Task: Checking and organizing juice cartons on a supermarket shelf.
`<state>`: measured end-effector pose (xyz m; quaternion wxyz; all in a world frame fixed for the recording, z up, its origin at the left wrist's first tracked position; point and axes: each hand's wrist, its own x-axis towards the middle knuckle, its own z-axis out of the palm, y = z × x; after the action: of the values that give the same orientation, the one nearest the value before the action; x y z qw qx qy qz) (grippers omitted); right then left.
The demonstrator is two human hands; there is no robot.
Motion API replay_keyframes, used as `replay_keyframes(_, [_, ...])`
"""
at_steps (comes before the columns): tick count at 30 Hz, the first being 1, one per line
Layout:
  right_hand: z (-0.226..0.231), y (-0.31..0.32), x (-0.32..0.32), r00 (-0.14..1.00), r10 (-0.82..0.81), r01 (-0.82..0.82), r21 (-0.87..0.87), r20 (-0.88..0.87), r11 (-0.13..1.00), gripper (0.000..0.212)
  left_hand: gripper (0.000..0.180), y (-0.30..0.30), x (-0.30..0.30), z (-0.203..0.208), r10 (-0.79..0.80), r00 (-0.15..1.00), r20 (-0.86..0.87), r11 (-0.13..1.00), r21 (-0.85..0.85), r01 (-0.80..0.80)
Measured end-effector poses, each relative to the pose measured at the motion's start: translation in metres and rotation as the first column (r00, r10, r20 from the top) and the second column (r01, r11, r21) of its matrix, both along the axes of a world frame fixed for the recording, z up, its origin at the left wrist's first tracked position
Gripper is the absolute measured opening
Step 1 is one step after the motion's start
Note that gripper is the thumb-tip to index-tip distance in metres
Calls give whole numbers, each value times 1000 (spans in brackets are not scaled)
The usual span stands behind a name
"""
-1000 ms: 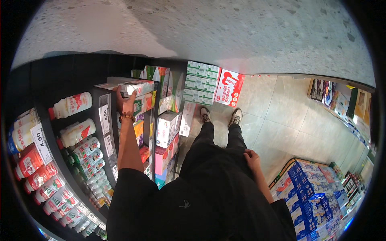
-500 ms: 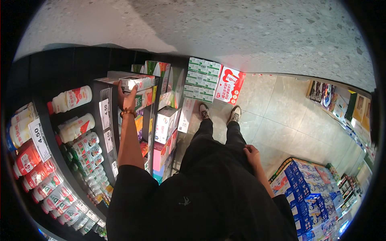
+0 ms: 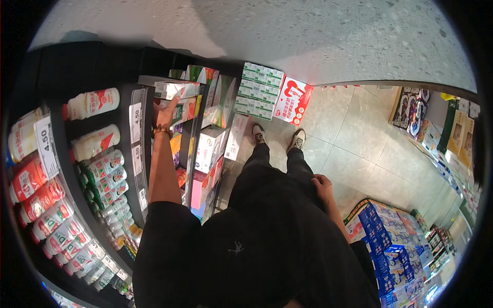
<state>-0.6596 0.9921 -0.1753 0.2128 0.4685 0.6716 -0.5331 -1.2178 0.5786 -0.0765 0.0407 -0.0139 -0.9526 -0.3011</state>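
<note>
On the left, my left hand [image 3: 165, 110] reaches to the top of a dark shelf. Its thumb and fingers are spread apart against the front of a flat white carton [image 3: 176, 89]; some fingers are hidden. A beaded bracelet [image 3: 163, 131] circles that wrist. Beneath the carton stand colourful drink boxes [image 3: 185, 109], partly covered by the hand. My right hand [image 3: 323, 188] hangs beside my dark trousers, its fingers curled in with nothing visible in them.
White drink bottles [image 3: 94, 104] and red-capped ones [image 3: 31, 182] fill the shelves at left. Stacked green-and-white cartons [image 3: 259, 90] and a red-and-white box [image 3: 294, 101] stand on the floor ahead. A pile of blue packages [image 3: 387, 231] rises at right, near another shelf [image 3: 459, 136].
My left thumb has slid farther along the carton's front and the hand has spread wider. The view has shifted, with the floor and shelves now higher in the picture. My right hand stays by my side.
</note>
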Motion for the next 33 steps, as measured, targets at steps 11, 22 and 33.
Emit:
replay_keyframes(11, [16, 12, 0, 996, -6, 9, 37, -86, 999, 33, 106, -22, 29, -19, -28, 997, 66, 990, -138, 37])
replay_keyframes(22, [22, 6, 12, 998, 13, -10, 65, -60, 998, 38, 96, -11, 35, -12, 54, 980, 190, 998, 25, -59])
replay_keyframes(33, [18, 4, 14, 997, 52, -47, 85, -57, 995, 36, 97, -31, 31, -28, -78, 994, -74, 997, -24, 76])
